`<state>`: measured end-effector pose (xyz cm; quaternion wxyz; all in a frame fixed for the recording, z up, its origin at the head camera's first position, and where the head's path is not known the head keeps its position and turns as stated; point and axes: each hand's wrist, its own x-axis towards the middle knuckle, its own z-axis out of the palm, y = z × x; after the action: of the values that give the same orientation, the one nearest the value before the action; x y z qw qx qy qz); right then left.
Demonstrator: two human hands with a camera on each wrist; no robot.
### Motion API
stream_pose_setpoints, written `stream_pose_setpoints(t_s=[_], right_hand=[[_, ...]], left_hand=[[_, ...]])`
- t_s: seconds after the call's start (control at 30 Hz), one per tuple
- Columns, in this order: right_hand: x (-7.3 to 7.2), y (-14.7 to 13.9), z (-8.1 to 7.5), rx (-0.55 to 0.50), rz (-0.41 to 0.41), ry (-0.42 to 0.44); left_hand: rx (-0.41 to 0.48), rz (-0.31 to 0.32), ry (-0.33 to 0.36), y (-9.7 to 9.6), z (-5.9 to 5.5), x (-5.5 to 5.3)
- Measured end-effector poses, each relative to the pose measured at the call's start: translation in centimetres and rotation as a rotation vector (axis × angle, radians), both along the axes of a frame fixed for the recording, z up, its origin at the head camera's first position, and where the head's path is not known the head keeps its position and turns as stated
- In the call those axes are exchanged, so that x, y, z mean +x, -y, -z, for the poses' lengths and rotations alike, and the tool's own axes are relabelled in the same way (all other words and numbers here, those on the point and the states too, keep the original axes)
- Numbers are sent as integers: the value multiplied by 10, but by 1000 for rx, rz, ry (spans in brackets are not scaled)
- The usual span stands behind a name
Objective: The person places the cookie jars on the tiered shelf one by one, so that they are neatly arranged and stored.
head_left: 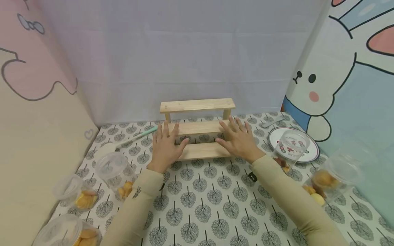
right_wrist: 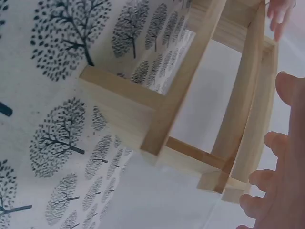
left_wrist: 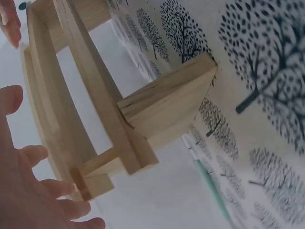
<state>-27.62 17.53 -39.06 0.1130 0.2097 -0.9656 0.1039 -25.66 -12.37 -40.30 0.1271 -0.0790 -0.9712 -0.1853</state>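
A stepped, three-tier wooden rack point(head_left: 200, 128) stands at the back middle of the table in the head view. My left hand point(head_left: 166, 150) is over its left end, fingers spread and pointing away from me. At the other end, my right hand point(head_left: 240, 140) is spread in the same way, its fingertips overlapping the middle board. Neither hand has anything between its fingers. In the left wrist view, the left fingers point(left_wrist: 57, 188) extend beside the rack's end. The right fingers point(right_wrist: 261, 180) appear alongside the rack's opposite end in the right wrist view.
Left of the rack lies a white spoon with a green handle point(head_left: 147, 132). Clear plastic tubs point(head_left: 112, 167) holding yellow-orange pieces stand on both sides. At right are a white plate point(head_left: 312, 153) with a dark rim and a grey utensil point(head_left: 272, 122). A white curtain point(head_left: 197, 61) hangs behind.
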Motion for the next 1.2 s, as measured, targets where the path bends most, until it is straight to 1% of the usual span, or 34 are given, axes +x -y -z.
stream_pose_setpoints(t_s=[0.07, 0.17, 0.23, 0.3, 0.47, 0.57, 0.67, 0.8, 0.93, 1.1, 1.2], right_hand=[[2, 0, -5, -2, 7, -1], [8, -2, -14, -17, 13, -10], [14, -6, -22, -27, 25, -18], [21, -11, -31, -39, 31, -33], [39, -29, -50, -49, 85, -81], [51, -42, -59, -78, 137, -114], [64, -59, -65, -123, 189, -146], [81, -84, -66, -195, 257, -188], [94, -104, -62, -229, 320, -202], [100, -111, -54, -244, 356, -200], [101, -111, -51, -257, 387, -167]], left_hand=[[46, -11, 0, 1, 2, -5], [142, -42, -19, 3, 3, -11], [208, -68, -34, 6, 4, -14], [256, -90, -39, 8, 6, -17], [304, -118, 0, 16, 9, -22], [325, -130, 31, 20, 12, -25], [369, -138, 53, 21, 16, -28], [413, -142, 72, 23, 21, -30], [424, -134, 100, 24, 23, -29], [446, -115, 124, 24, 21, -27], [448, -104, 130, 24, 21, -25]])
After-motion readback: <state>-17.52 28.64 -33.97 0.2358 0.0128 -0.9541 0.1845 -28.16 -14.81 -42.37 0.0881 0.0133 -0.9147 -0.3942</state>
